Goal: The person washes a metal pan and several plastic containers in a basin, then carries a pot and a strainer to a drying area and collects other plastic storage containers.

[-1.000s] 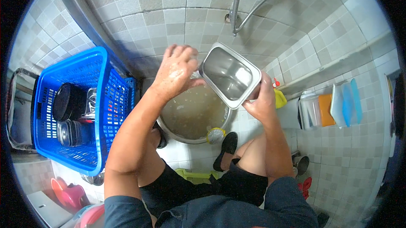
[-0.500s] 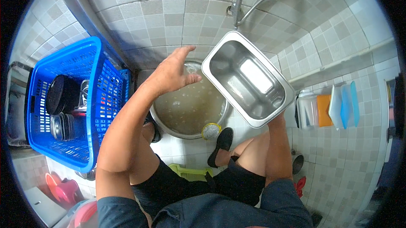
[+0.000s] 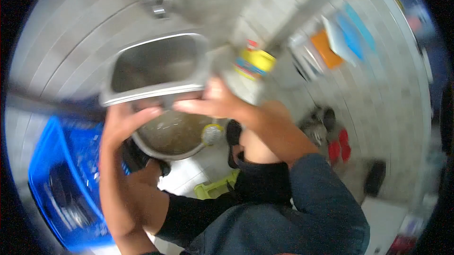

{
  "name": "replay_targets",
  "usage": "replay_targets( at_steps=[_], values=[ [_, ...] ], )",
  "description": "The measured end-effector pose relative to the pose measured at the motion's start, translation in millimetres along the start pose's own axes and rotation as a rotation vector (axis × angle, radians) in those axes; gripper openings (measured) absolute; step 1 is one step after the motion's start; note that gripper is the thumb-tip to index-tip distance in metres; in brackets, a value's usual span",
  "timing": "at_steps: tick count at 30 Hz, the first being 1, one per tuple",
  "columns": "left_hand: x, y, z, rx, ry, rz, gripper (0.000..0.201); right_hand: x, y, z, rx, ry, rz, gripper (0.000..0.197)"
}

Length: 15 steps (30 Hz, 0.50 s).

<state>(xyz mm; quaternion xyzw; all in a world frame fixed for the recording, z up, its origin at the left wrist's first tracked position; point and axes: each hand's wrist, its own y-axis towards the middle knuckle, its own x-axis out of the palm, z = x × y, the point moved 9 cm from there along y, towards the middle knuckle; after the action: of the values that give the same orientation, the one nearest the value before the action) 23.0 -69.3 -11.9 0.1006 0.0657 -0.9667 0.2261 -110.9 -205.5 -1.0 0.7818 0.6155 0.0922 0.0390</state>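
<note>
Head view: steel pan (image 3: 156, 63) now at 10 o'clock; earlier near 2 o'clock, carried by right hand (image 3: 217, 101) alone. Left hand (image 3: 118, 120), earlier open beside pan, now clamped on its near side at pan's 7 o'clock; right hand clamped at pan's 4 o'clock. Pan deep, rectangular, round-cornered, flat-rimmed, motion-blurred. At pan's 6 o'clock: round tub (image 3: 163, 156), cloudy brownish water. Perforated blue plastic basket (image 3: 45, 134) at 8 o'clock, lower in view than before.
</note>
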Motion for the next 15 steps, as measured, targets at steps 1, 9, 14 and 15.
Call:
replay_targets(
  at_steps=[1,9,14,15],
  values=[
    [3.8,2.3,7.1,-0.009,-0.008,-0.033,0.070,-3.6,4.0,-9.0,-0.209,0.071,0.084,0.090],
    [-34.1,-18.1,-42.5,-0.117,0.221,0.091,0.051,12.5,5.9,-33.6,-0.470,-0.602,0.178,0.070],
    [-33.9,-14.5,-74.0,-0.341,0.815,-0.133,0.053,1.1,6.0,-25.9,-0.356,-0.791,0.236,0.063],
    [-47.0,-12.2,-96.5,-0.332,0.676,-0.155,0.054,-0.6,5.2,-31.7,-0.362,-0.792,0.245,0.063]
  ],
)
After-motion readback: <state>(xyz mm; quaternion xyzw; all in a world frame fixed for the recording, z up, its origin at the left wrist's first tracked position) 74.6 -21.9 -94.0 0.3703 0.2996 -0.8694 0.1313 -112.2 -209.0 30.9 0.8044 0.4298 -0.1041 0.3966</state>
